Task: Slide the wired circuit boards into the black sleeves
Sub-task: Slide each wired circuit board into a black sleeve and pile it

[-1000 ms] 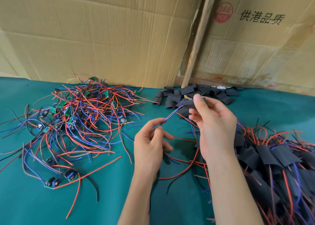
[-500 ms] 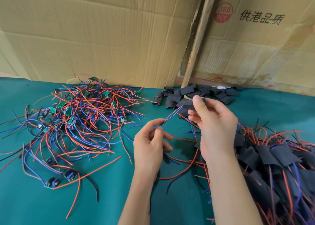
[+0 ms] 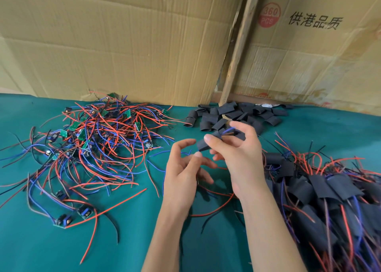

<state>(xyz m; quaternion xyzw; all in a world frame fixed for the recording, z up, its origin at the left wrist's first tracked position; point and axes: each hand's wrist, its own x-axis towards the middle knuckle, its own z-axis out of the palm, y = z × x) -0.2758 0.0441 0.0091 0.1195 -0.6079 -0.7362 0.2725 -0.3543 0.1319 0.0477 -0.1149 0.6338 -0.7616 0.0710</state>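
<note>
My right hand (image 3: 239, 154) pinches a black sleeve (image 3: 203, 145) between thumb and fingers, and blue wire (image 3: 227, 130) sticks out past the sleeve's far end. Just left of the sleeve, my left hand (image 3: 183, 168) hovers with loosely curled fingers and holds nothing that I can see. A tangle of unsleeved green circuit boards with red, blue and black wires (image 3: 92, 144) lies on the left of the green table. Empty black sleeves (image 3: 233, 115) are heaped at the back centre. Sleeved boards (image 3: 321, 193) pile up on the right.
Cardboard boxes (image 3: 123, 45) and a wooden slat (image 3: 239, 45) stand along the back of the green table cover (image 3: 41, 247). Loose red and black wires (image 3: 214, 210) trail under my wrists.
My left hand has let go of the wire end and dropped slightly, fingers opened. The sleeve in my right hand has come down toward the left hand, with the wire now through it.
</note>
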